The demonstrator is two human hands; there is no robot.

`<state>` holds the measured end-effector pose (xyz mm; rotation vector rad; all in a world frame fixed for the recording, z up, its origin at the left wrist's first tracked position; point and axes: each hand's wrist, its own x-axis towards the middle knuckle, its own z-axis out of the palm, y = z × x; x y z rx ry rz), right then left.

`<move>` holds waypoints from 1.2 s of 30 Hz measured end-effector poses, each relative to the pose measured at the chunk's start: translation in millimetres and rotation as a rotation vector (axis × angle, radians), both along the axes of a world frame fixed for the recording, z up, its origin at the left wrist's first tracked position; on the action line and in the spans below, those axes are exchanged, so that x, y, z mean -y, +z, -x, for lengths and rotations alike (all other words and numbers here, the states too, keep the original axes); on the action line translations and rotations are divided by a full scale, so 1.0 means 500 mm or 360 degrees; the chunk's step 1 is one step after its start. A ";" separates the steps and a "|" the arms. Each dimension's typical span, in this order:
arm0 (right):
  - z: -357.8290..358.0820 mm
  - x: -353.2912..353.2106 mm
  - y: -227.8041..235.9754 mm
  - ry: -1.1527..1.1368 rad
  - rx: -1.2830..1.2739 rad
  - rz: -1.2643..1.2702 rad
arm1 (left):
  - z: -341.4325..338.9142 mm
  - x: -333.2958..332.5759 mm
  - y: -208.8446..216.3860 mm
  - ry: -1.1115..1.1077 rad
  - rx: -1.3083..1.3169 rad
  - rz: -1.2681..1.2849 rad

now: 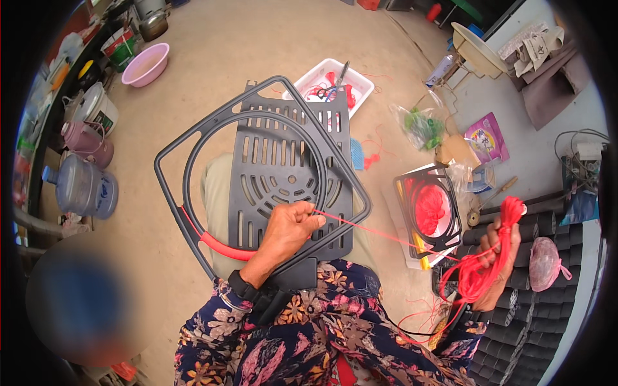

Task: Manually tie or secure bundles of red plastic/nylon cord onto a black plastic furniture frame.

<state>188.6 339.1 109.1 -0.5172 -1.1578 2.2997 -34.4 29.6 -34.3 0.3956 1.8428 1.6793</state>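
A dark grey square frame [168, 143] with a round inner ring lies tilted over my lap. Red wrapping [225, 248] covers a short stretch of the ring at its lower left. Below the frame is a grey slotted plastic board [293, 154]. My left hand [288, 233] is closed at the ring's lower right, pinching a red cord [386, 235] between thumb and fingers. From there the cord runs taut to the right. Raised at the far right, my right hand [499, 257] grips a looped hank of red cord [479, 276], with loose loops hanging below.
At right, a box [412, 257] holds a smaller black frame [444, 241] and red cord. Ahead stands a white tray [364, 96] with scissors and red scraps. Black padded cushioning [534, 321] lies right; a water jug [87, 186] and pink basin [147, 64] are left.
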 end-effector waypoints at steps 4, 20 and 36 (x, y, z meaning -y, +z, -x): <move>0.006 0.003 -0.050 -0.0110 0.0365 -0.0075 | 0.004 0.001 0.010 0.0020 0.0223 -0.0251; 0.236 0.230 -0.077 0.0757 0.0869 -0.1775 | 0.002 0.007 0.017 0.0328 0.0334 -0.0265; 0.347 0.288 -0.138 0.0681 0.0484 -0.2886 | -0.004 -0.007 -0.018 0.0243 0.0096 -0.0295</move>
